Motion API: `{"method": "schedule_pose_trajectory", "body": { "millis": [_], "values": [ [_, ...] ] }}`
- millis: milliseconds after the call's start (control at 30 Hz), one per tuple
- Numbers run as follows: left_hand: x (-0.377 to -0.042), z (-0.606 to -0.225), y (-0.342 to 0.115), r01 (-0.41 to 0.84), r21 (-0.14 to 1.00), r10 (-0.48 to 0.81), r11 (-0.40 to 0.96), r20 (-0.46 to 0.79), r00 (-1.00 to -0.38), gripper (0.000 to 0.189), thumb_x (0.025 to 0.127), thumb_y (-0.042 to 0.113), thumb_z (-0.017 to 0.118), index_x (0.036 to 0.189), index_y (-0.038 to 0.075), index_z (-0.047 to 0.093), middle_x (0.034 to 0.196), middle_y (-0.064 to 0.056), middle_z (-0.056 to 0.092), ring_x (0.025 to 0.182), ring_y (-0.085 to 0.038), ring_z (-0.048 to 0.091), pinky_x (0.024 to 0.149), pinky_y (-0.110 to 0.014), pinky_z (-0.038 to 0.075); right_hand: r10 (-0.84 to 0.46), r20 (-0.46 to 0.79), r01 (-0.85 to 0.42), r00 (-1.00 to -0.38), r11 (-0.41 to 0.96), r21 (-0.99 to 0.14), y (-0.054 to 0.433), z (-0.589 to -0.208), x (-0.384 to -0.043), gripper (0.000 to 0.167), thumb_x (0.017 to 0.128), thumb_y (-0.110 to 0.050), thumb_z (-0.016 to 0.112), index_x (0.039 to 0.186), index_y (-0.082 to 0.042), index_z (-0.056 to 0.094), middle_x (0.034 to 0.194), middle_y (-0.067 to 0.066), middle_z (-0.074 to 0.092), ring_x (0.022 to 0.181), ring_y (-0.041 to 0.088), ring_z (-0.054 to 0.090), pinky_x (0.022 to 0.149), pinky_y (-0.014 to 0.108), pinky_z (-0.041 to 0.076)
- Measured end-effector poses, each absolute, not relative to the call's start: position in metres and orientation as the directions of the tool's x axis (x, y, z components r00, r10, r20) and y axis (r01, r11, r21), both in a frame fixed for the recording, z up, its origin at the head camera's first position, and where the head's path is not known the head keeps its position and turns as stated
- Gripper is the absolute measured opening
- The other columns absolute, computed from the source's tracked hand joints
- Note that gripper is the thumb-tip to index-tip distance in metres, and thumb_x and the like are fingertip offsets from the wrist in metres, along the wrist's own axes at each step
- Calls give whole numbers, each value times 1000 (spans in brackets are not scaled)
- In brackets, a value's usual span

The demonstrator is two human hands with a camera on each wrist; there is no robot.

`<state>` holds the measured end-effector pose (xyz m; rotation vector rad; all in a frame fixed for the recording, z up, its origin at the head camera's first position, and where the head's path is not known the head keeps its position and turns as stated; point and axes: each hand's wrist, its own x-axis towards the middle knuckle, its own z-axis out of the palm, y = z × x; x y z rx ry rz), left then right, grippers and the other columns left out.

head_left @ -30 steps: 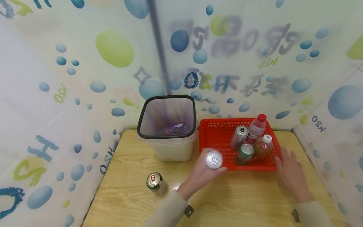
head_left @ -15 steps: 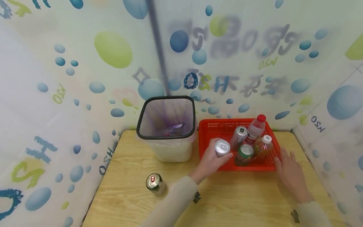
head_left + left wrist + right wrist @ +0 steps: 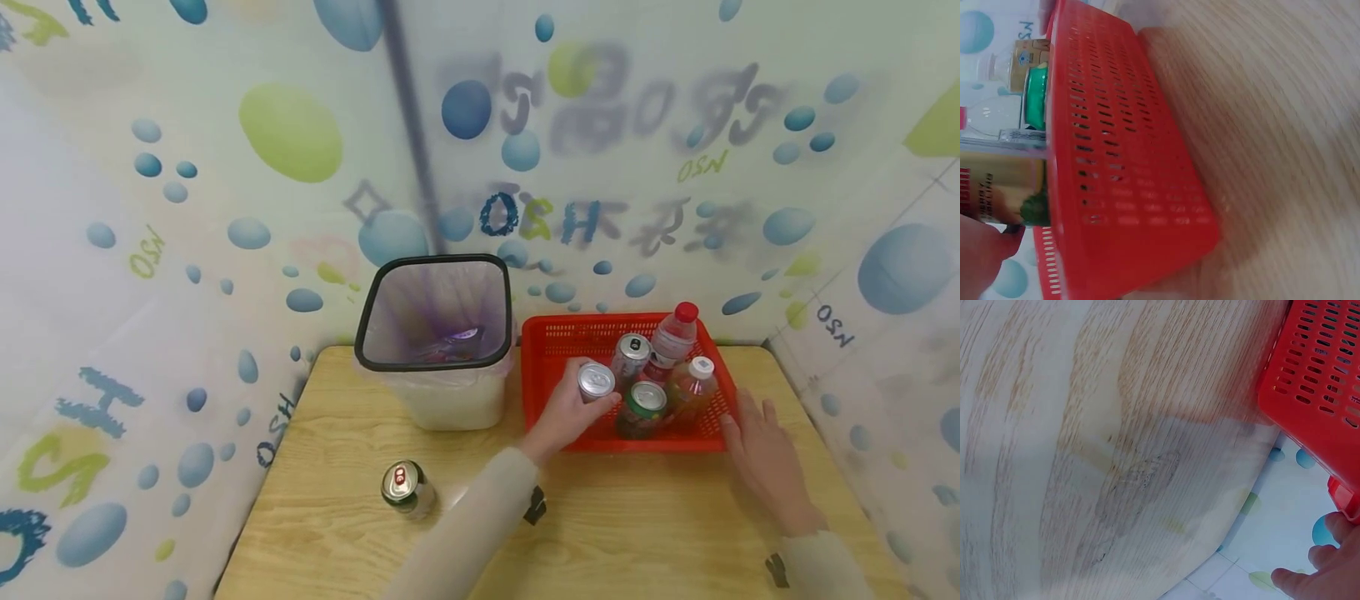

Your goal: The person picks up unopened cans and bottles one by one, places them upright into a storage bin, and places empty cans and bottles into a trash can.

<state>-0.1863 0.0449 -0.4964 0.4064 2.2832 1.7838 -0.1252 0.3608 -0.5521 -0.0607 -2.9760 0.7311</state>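
Note:
My left hand [image 3: 564, 414] grips a drink can [image 3: 596, 381] with its silver lid up, at the front left of the red plastic basket [image 3: 553, 354]. In the left wrist view the can [image 3: 1010, 181] shows gold with a green pattern, its lower end hidden behind the basket's rim. Just right of it stand a silver can [image 3: 632, 358] and a green can [image 3: 642, 412]. Behind those are a red-capped bottle [image 3: 672, 340] and a white-capped bottle [image 3: 692, 390] of amber drink. Fingers extended, my right hand [image 3: 768, 462] rests at the basket's right rim.
A bin [image 3: 450, 400] with a black rim and a clear liner stands left of the basket, some wrappers inside. Another can [image 3: 407, 490] with a red tab is upright on the wooden table [image 3: 337, 533] at front left. Patterned sheeting encloses the back and sides.
My left hand has carried the can rightward and slightly back, from the basket's front left edge to beside the other cans, and lower. The right hand stays at the right rim.

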Motion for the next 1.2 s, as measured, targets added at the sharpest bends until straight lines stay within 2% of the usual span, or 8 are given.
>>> {"method": "schedule_pose_trajectory", "body": {
  "millis": [333, 633, 900, 1200],
  "values": [
    [-187, -515, 55, 51, 944, 344, 327, -68, -937, 57, 92, 26, 80, 134, 20, 43, 123, 5, 60, 114, -9, 58, 106, -32, 49, 53, 83, 8, -995, 885, -465, 360, -552, -125, 66, 113, -34, 33, 161, 7, 16, 159, 39, 25, 145, 66, 12, 107, 81, 19],
    [-191, -522, 59, 17, 944, 342, 329, -103, -934, 57, 92, 25, 80, 134, 21, 42, 124, 5, 59, 115, -11, 58, 108, -35, 48, 67, 40, 41, -997, 884, -466, 357, -548, -125, 68, 113, -37, 31, 162, 6, 13, 160, 38, 23, 146, 65, 8, 108, 82, 17],
    [-204, -520, 63, 46, 941, 326, 334, -70, -943, 55, 91, 21, 82, 133, 17, 47, 124, 5, 55, 117, -12, 55, 109, -34, 46, 68, 42, 41, -997, 886, -463, 359, -551, -127, 67, 113, -37, 32, 162, 5, 14, 160, 38, 23, 145, 65, 8, 106, 83, 16],
    [-226, -519, 69, -21, 954, 226, 298, -92, -970, 53, 91, 13, 81, 133, 13, 49, 124, 0, 63, 116, -17, 60, 108, -38, 49, 69, 42, 42, -997, 883, -468, 361, -553, -126, 67, 113, -35, 35, 162, 5, 14, 160, 38, 22, 145, 65, 10, 106, 83, 18]
  ]
}}
